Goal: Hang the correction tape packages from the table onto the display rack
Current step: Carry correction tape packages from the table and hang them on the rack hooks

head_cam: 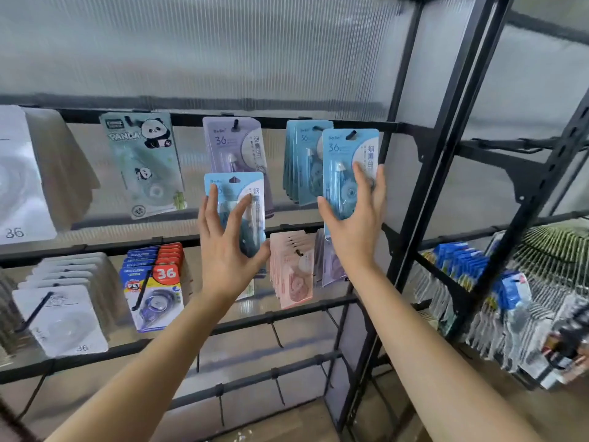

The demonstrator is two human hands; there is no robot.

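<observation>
My left hand (223,247) grips a light blue correction tape package (237,189) by its lower half and holds it upright in front of the display rack (318,124), below a purple package (234,145) on a hook. My right hand (353,224) lies with straight fingers on the front of another light blue package (345,157), with the thumb at its left edge. That package hangs on a hook of the top rail, in front of a row of several blue ones (301,161).
A panda package (145,164) hangs left of the purple one. On the lower rail are white (60,317), red-and-blue (156,282) and pink (291,269) packs. Bare hooks (275,333) stick out below. Black uprights (446,154) stand right, with another stocked rack (510,298) beyond.
</observation>
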